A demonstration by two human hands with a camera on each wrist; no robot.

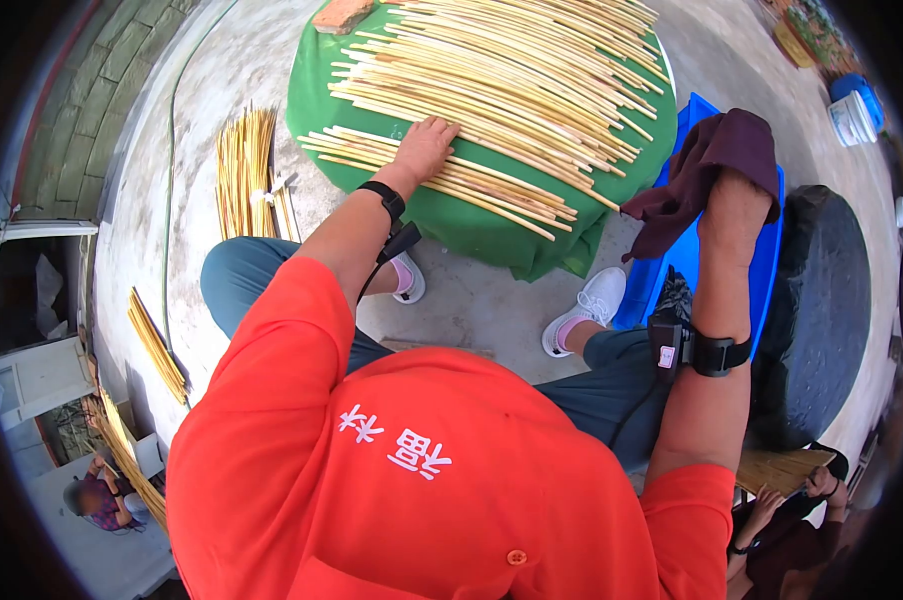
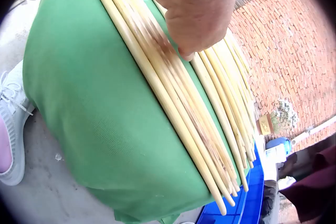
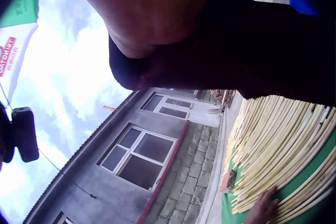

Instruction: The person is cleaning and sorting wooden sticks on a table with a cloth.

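Observation:
Many pale thin sticks lie side by side across a round table with a green cloth. A smaller group of sticks lies apart from them, nearer the body. My left hand rests on the table at the gap between the two groups, fingertips by the larger group's edge; in the left wrist view the hand touches down beside the sticks. My right hand is raised over the blue tub, with a dark maroon cloth draped over it, hiding the fingers.
A brick sits at the table's far left edge. A blue tub and a black round object stand at the right. Stick bundles lie on the ground at the left. Other people are at both lower corners.

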